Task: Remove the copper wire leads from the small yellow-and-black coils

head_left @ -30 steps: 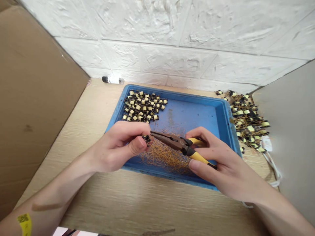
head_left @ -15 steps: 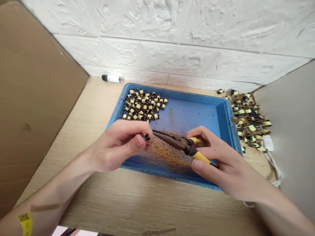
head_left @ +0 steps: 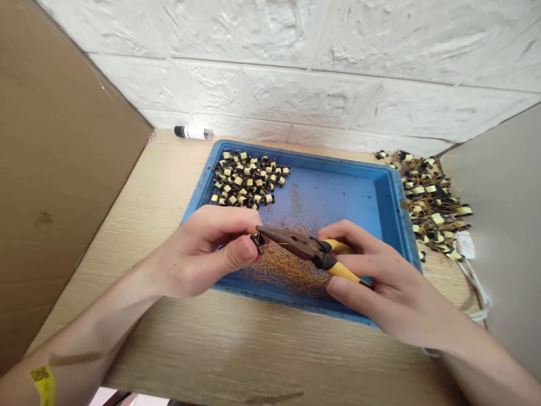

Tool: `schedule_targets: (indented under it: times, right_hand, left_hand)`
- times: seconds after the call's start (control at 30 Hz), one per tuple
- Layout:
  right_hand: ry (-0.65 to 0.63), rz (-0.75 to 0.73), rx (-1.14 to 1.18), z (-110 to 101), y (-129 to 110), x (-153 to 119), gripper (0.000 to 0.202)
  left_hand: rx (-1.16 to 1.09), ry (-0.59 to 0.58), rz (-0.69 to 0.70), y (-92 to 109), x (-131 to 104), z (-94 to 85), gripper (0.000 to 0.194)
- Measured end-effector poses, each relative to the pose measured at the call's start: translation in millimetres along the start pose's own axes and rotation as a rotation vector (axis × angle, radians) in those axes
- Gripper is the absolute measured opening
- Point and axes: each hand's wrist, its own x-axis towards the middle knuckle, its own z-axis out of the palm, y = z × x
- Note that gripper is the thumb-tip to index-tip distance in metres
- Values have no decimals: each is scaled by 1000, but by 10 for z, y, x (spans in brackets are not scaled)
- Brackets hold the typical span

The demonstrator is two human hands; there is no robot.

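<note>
Pliers [head_left: 310, 248] nose-first at a part [head_left: 257, 243] in the left hand [head_left: 207, 254]

The left hand is closed, pinching the part between thumb and bent forefinger. The part sits right at the fingertips, on the side facing the pliers. It is small and dark, and the thumb hides much of it, so which way its long axis runs cannot be told.

The right hand [head_left: 380, 276] is wrapped around the yellow handles of the pliers, thumb on the near one, fingers over the far one. The long axis of the pliers slants from this grip leftward and slightly away from the person, the nose pointing at the left fingertips. The jaws stand nearly together, the tip right by the part; whether they nip anything cannot be told.

Beneath both grips lies a blue tray [head_left: 338, 194]. Thin wires [head_left: 291, 273] are tangled in it, below the pliers and between the hands. Beyond the left grip, in the tray's far corner, is a cluster of black-and-yellow parts [head_left: 249, 180]. Outside the tray, beyond and right of the right grip, similar pieces with wires form a heap [head_left: 435, 208].
</note>
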Motion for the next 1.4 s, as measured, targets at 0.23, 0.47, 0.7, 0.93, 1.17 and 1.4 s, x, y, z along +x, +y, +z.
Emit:
schedule_targets:
  times: [0.23, 0.47, 0.7, 0.93, 1.17, 1.4]
  right_hand:
    - [157, -171, -247, 78, 63, -39, 31]
    - [362, -385, -563, 102, 117, -121, 26]
    - [348, -413, -608, 106, 104, -97, 28]
    - [334, -428, -602, 81, 100, -108, 30]
    - [334, -411, -637, 89, 107, -94, 33]
    - [383, -386, -684, 123, 77, -83, 29]
  left_hand:
    - [3, 46, 87, 98, 22, 12, 40]
    - [98, 105, 285, 126, 44, 72, 32]
    - [244, 108, 303, 153, -4, 54, 21]
    - [311, 87, 305, 159, 6, 41, 21]
    - [292, 78, 309, 101, -10, 28, 24]
    - [301, 93, 324, 88, -3, -9, 30]
